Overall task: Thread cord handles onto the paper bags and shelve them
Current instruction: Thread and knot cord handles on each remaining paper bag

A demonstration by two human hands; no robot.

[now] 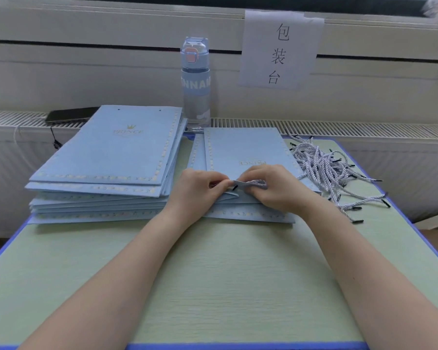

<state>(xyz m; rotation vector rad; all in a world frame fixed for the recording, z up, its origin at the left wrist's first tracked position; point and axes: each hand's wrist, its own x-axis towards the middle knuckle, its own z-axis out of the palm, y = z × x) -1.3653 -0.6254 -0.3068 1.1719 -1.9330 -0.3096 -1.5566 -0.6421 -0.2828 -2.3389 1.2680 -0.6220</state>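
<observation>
A flat light-blue paper bag [243,150] lies in the middle of the table, its top edge toward me, on another flat bag. My left hand [200,190] pinches the bag's near edge, lifted a little. My right hand [271,188] grips a white-and-blue twisted cord [253,183] and holds its black tip at that edge, between both hands. A stack of several flat blue bags [106,160] sits to the left. A loose pile of cords [331,170] lies to the right of the bag.
A pale blue water bottle [195,82] stands behind the bags. A dark phone [71,114] lies on the radiator grille at the back left. A paper sign [278,49] is taped to the wall. The green table [213,286] has a blue rim.
</observation>
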